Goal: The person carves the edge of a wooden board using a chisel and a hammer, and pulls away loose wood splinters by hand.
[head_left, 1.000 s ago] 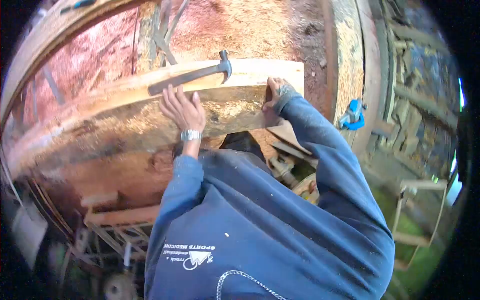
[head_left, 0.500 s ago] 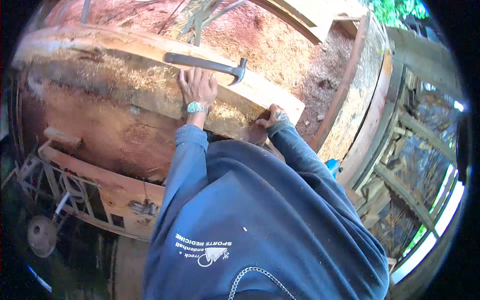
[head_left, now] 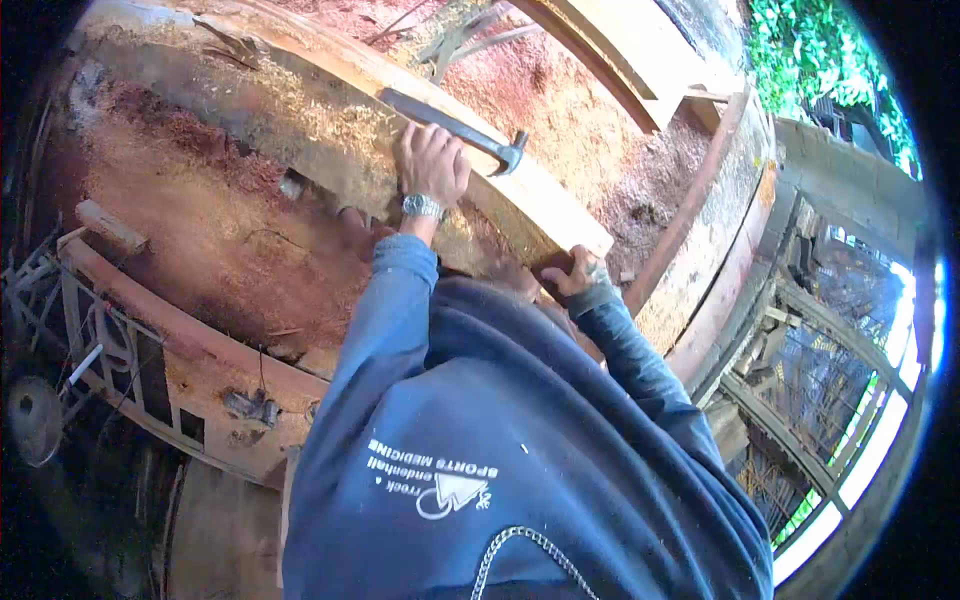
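Observation:
A long, thick wooden beam lies slanting across the work surface, with sawdust scattered along its near face. On its upper edge rests a claw hammer, its head toward the right. My left hand, with a metal-band watch at the wrist, is curled over the beam just below the hammer handle, apart from the hammer's head. Near the beam's right end, my right hand clasps the edge, thumb pointing left and fingers bent around the far side. Its fingertips are partly hidden.
Reddish sawdust covers the surface on both sides of the beam. More planks lie at the top. A long board runs along the right. Metal framework stands at lower left, and stacked wood sits beyond the right side.
The view has shifted, so the beam and hammer appear tilted more steeply down to the right. Both hands keep their places on the beam, and the hammer stays lying on it.

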`<move>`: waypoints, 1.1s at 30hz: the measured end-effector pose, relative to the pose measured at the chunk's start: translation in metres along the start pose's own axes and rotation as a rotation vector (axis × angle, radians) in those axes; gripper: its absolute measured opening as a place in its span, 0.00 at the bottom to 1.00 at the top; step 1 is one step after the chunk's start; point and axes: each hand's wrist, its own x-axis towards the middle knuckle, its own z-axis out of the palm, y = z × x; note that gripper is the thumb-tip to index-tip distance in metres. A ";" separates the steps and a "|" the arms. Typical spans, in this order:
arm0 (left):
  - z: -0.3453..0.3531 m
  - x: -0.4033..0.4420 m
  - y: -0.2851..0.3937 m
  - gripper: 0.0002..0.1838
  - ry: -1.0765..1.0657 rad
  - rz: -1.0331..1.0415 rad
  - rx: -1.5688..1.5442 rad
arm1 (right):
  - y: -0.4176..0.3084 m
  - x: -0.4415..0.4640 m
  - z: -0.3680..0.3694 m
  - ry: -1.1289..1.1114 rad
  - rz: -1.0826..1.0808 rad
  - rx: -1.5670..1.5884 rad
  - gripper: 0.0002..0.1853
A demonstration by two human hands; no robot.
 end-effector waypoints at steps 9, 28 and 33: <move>-0.023 0.000 -0.017 0.09 -0.007 0.058 -0.254 | -0.017 -0.003 -0.019 0.062 0.058 -0.077 0.27; -0.176 0.175 -0.220 0.42 -1.011 0.301 0.456 | 0.041 0.093 0.011 -1.077 0.549 0.785 0.23; -0.176 0.172 -0.235 0.38 -0.827 0.348 0.370 | 0.023 0.101 0.016 -0.882 0.467 0.331 0.26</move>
